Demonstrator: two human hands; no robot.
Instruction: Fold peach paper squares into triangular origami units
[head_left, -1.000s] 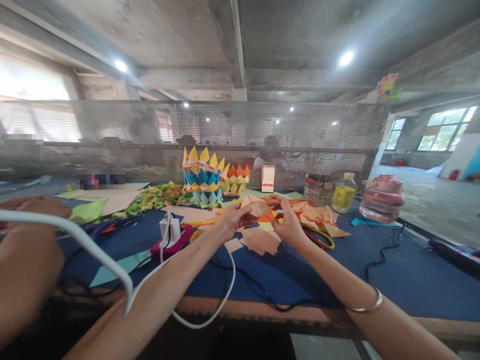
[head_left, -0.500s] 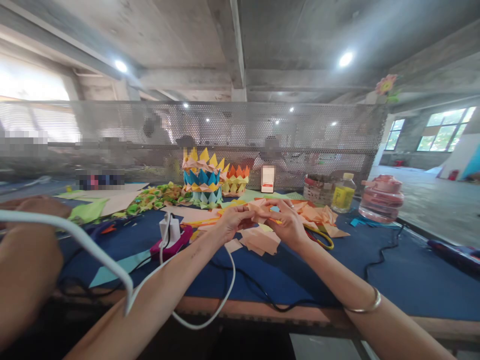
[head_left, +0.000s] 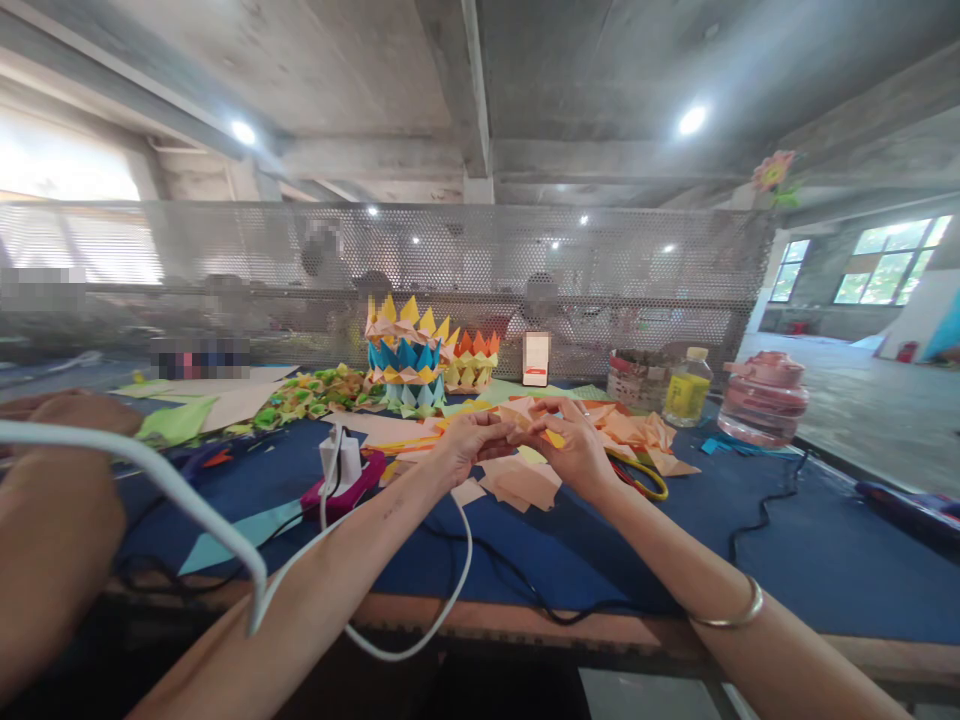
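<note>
Between my two hands is a piece of peach paper (head_left: 517,412), partly hidden by my fingers. My left hand (head_left: 474,445) pinches it from the left. From the right, my right hand (head_left: 574,445) holds it with thumb and fingertips. Under and in front of my hands lie flat peach paper pieces (head_left: 521,484). Folded orange-peach paper pieces (head_left: 637,432) are heaped just right of my right hand. Behind my hands stands a tiered paper crown shape (head_left: 409,355) in yellow, blue and peach, beside a smaller orange and yellow one (head_left: 472,362).
A white charger (head_left: 339,458) sits in a magenta power strip (head_left: 367,482); a white cable (head_left: 180,500) loops across the front. A co-worker's arm (head_left: 56,540) is at left. A phone (head_left: 535,358), yellow-labelled bottle (head_left: 686,388) and pink bottle (head_left: 763,400) stand at the back.
My fingers have shifted slightly on the peach paper, and less of it shows above them. Both hands stay in about the same place.
</note>
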